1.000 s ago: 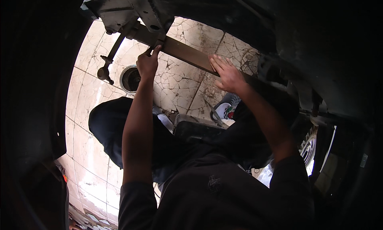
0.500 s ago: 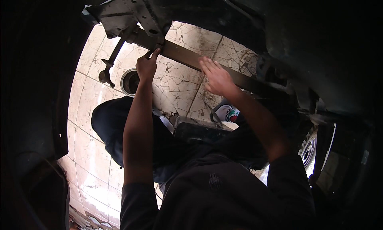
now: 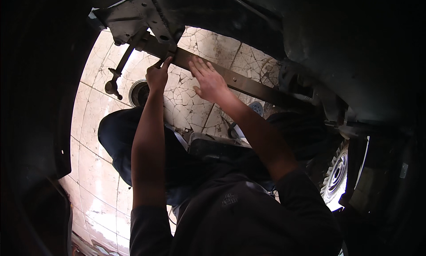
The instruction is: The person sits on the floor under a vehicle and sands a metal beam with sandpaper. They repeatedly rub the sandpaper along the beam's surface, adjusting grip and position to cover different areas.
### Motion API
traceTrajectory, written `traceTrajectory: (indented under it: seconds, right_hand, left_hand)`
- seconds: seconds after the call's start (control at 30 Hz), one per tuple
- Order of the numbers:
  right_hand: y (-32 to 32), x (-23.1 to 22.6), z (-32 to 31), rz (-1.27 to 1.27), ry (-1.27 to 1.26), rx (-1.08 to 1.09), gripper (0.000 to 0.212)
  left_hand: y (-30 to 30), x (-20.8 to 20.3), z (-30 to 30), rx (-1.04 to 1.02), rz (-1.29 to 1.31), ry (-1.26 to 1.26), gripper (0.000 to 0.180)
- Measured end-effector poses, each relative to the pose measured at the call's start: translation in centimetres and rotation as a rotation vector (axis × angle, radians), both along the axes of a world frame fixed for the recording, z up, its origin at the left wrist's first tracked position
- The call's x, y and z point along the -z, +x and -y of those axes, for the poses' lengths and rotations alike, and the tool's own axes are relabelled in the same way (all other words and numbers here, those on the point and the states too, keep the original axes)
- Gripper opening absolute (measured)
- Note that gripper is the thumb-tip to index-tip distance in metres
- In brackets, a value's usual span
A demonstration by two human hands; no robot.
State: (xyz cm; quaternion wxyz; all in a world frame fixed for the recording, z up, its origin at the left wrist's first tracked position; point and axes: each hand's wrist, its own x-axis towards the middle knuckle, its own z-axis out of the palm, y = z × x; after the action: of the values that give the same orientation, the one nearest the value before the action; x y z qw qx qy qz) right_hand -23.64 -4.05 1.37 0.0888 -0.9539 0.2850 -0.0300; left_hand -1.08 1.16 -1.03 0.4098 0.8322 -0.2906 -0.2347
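Note:
A long flat metal bar (image 3: 253,87) slants from the upper left down to the right, beneath dark vehicle bodywork. My left hand (image 3: 157,80) is closed at the bar's near edge, just below a drilled metal bracket (image 3: 133,23). Its thumb points up against the bar; whatever the curled fingers grip is hidden. My right hand (image 3: 209,82) has its fingers stretched out flat, with the fingertips on the bar a little to the right of my left hand. A small round spot, perhaps a hole or rivet, shows on the bar beyond my right hand.
A rod with a jointed end (image 3: 112,86) hangs left of my left hand. Below it, a round open container (image 3: 139,93) stands on the cracked tile floor (image 3: 95,123). Dark wheel-arch panels (image 3: 35,123) surround me. At the lower right is a wheel (image 3: 336,174).
My right hand has slid left along the bar toward my left hand, uncovering the round spot. My left hand keeps its place by the bracket. The whole view has shifted slightly.

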Motion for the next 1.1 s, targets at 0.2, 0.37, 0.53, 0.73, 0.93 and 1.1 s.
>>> traceTrajectory:
  seconds: [0.2, 0.37, 0.53, 0.73, 0.93, 1.1]
  right_hand:
    - [-7.0, 3.7, -1.2, 0.133, -0.197, 0.136, 0.05]
    - [-7.8, 2.5, -4.5, 0.442, -0.048, 0.315, 0.037]
    - [-9.1, 2.7, -11.5, 0.808, 0.537, 0.778, 0.035]
    - [-9.5, 3.3, -12.3, 1.04, 0.986, 0.847, 0.034]
    - [-11.3, 3.2, -11.9, 1.087, 1.159, 0.881, 0.031]
    - [-12.0, 1.7, -9.5, 1.145, 1.329, 0.696, 0.026]
  left_hand:
    - [0.3, 0.1, 0.6, 0.022, 0.079, 0.082, 0.067]
    - [-0.6, -1.2, -0.2, 0.1, 0.016, 0.18, 0.078]
    - [-5.2, -1.9, -2.3, 0.362, 0.116, 0.234, 0.09]
    - [-15.2, -3.7, -9.8, 0.581, -0.23, 0.064, 0.05]
    - [-17.8, -2.1, -10.3, 0.566, -0.342, 0.001, 0.041]
    - [-17.4, -0.2, -9.7, 0.462, -0.546, -0.067, 0.038]
